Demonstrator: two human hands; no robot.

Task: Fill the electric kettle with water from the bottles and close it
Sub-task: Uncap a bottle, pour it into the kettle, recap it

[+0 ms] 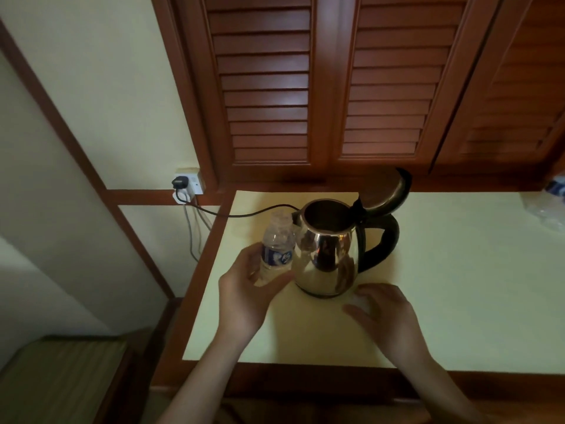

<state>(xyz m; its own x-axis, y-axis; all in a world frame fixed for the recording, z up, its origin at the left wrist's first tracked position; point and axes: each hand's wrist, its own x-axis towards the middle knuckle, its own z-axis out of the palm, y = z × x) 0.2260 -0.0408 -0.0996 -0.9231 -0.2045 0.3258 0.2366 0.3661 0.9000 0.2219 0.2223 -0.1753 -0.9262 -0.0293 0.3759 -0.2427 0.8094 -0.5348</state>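
Observation:
A shiny steel electric kettle [328,255] stands on the pale yellow table [458,286], its lid [394,191] tipped up and back, black handle to the right. Just left of it stands a clear plastic water bottle [276,243] with a blue label and no cap visible on its neck. My left hand [247,292] grips the bottle's lower half. My right hand [385,313] rests on the table in front of the kettle, fingers curled over something small and white; what it is I cannot tell.
A black cord [244,213] runs from the kettle to a wall socket [188,185] at the left. Crumpled clear plastic with a blue label [550,206] lies at the table's far right. Louvred wooden doors [324,87] rise behind the table. A striped bed edge [55,381] is lower left.

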